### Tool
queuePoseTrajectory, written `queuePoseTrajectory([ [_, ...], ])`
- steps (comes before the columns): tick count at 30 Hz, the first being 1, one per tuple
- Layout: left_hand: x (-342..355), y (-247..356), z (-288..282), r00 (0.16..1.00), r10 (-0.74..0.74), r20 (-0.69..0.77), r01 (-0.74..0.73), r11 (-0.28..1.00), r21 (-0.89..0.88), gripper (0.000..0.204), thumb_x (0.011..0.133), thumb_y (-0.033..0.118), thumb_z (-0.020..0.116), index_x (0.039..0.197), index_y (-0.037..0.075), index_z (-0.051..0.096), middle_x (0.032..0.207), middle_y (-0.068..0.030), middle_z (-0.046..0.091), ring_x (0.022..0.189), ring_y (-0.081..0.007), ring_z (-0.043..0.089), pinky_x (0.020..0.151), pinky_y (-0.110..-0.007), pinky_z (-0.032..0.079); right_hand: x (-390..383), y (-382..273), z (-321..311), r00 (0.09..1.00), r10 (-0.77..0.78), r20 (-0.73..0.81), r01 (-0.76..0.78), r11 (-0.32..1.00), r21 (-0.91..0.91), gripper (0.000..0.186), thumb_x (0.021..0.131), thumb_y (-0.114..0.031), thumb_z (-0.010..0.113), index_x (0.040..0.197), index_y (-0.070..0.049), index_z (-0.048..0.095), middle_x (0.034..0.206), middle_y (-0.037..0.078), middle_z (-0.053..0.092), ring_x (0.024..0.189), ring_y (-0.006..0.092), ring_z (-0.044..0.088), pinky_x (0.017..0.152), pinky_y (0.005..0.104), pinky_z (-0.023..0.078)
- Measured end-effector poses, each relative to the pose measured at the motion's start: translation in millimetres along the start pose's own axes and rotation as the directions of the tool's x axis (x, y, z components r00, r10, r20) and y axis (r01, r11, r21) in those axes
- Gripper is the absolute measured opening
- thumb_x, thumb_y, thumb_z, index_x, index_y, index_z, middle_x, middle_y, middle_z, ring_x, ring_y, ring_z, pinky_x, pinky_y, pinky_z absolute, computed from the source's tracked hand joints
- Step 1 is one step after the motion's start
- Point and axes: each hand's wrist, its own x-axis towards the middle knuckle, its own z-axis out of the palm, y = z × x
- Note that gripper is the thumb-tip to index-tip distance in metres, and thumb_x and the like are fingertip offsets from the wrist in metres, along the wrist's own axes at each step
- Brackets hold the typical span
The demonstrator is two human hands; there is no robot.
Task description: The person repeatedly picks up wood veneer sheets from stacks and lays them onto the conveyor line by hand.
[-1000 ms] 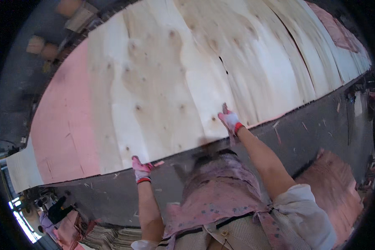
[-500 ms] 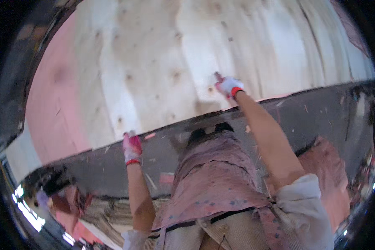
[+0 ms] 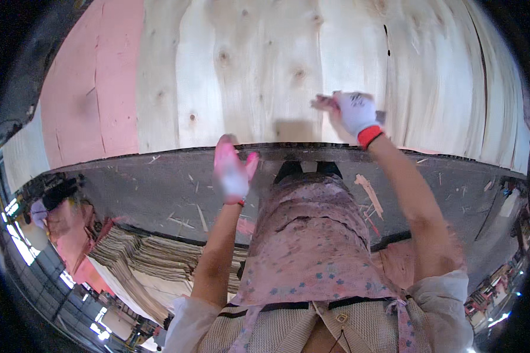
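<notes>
Pale wood veneer sheets [image 3: 265, 70] with knots and dark splits lie spread in front of me, pink-stained veneer [image 3: 115, 82] at their left. My left hand [image 3: 232, 173], in a white glove with pink fingers, is open at the near edge, thumb apart, fingertips over the wood. My right hand [image 3: 354, 113], in a white glove with a red cuff, is over the sheet, right of the middle. Its fingers are bent and blurred, pointing left. A small dark end shows beside its palm; what it holds cannot be made out.
Wood splinters [image 3: 368, 194] litter the grey floor [image 3: 159, 191] between the stack and me. Behind on the left stands a pile of veneer sheets [image 3: 153, 259]. Pink sheets [image 3: 394, 262] lie behind on the right. My patterned apron [image 3: 312, 253] hangs close to the stack's edge.
My left hand has lifted off the near edge and its thumb has spread. The right hand has moved right over the sheet. The view has shifted, with more pink veneer showing.
</notes>
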Motion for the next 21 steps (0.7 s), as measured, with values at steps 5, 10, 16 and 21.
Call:
queuePoseTrajectory([
  [5,33.1,28.6,25.9,0.995,0.078,0.057,-0.078,0.997,-0.011,0.068,0.057,0.026,0.076,0.115,0.0,0.05,0.121,-0.0186,0.049,0.113,-0.0346,0.047,0.093,-0.042,0.04,-37.5,-79.7,54.0,0.973,-0.207,-0.1,0.207,0.978,-0.017,0.023,0.078,-0.012,0.05,0.1,-0.014,0.054,0.095,0.01,0.059,0.09,0.0275,0.057,0.075,0.0417,0.043],
  [10,49.7,16.8,36.2,0.947,0.171,0.273,-0.173,0.985,-0.016,0.06,0.059,0.035,0.073,0.11,0.011,0.053,0.111,-0.01,0.055,0.105,-0.0304,0.052,0.087,-0.041,0.043,-37.9,-88.8,71.8,0.981,-0.124,-0.148,0.1,0.982,-0.163,0.027,0.081,-0.016,0.047,0.106,-0.011,0.054,0.115,0.015,0.05,0.107,0.0307,0.048,0.087,0.0421,0.04],
  [16,45.2,8.8,39.1,0.89,0.061,0.451,-0.097,0.994,0.058,0.043,0.06,0.035,0.072,0.098,0.02,0.058,0.093,-0.0052,0.055,0.09,-0.0259,0.054,0.073,-0.039,0.042,-34.0,-68.0,96.1,0.998,-0.024,0.06,0.032,0.992,-0.125,0.034,0.087,-0.021,0.04,0.119,-0.018,0.051,0.134,0.017,0.038,0.122,0.0324,0.038,0.102,0.0425,0.028],
  [21,31.5,-6.3,54.7,0.948,0.044,0.315,-0.033,0.999,-0.042,0.026,0.063,0.031,0.068,0.084,0.018,0.058,0.083,-0.0033,0.055,0.083,-0.0237,0.055,0.07,-0.037,0.04,-27.4,-73.9,89.7,0.97,0.044,0.238,-0.014,0.992,-0.128,0.049,0.075,-0.013,0.052,0.124,-0.016,0.047,0.14,0.016,0.032,0.128,0.0317,0.033,0.105,0.0434,0.026],
])
